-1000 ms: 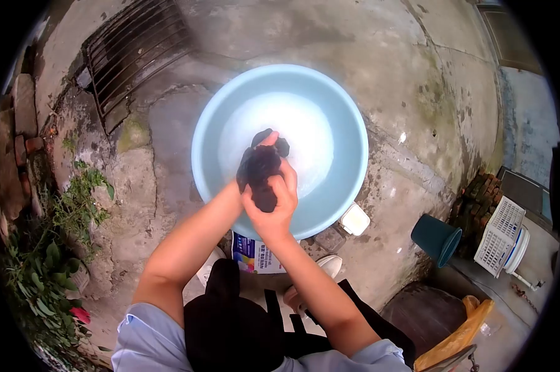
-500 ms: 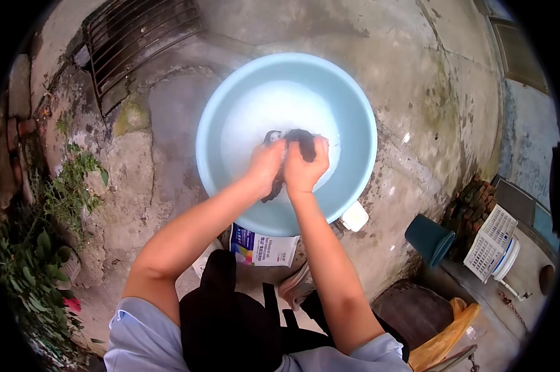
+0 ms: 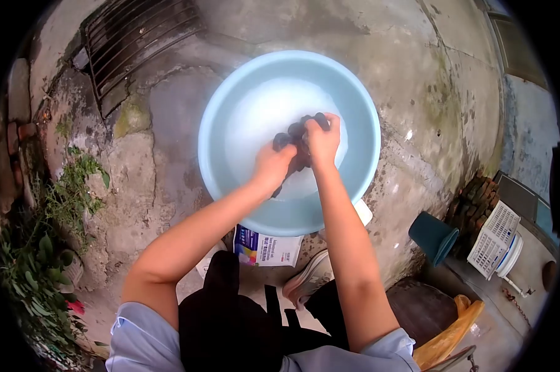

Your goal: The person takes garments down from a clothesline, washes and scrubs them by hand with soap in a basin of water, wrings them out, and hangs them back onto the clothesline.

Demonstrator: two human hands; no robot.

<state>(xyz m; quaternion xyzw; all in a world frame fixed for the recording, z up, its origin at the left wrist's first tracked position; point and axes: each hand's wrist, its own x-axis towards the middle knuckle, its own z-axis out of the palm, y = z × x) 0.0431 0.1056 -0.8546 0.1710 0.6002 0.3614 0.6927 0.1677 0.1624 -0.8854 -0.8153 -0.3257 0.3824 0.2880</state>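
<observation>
A wet, dark piece of cloth (image 3: 300,141) is bunched between my two hands, over the suds in a large light-blue basin (image 3: 215,180). My left hand (image 3: 274,164) grips its lower left part, fingers curled round it. Further up and to the right, my right hand (image 3: 323,139) is closed on the other end. A dark tail of the cloth hangs below my left hand towards the foamy water (image 3: 261,111). What kind of garment it is, I cannot make out.
A washing powder bag (image 3: 267,248) lies against the basin's near side, by my shoe (image 3: 308,279). A white object (image 3: 363,212) sits at the basin's lower right. Further right are a dark green bucket (image 3: 433,237) and a white basket (image 3: 494,239). A metal grate (image 3: 137,46) is at upper left.
My right hand has moved up and to the right, and my left hand slightly down. The hands are further apart, with more of the dark cloth showing between them.
</observation>
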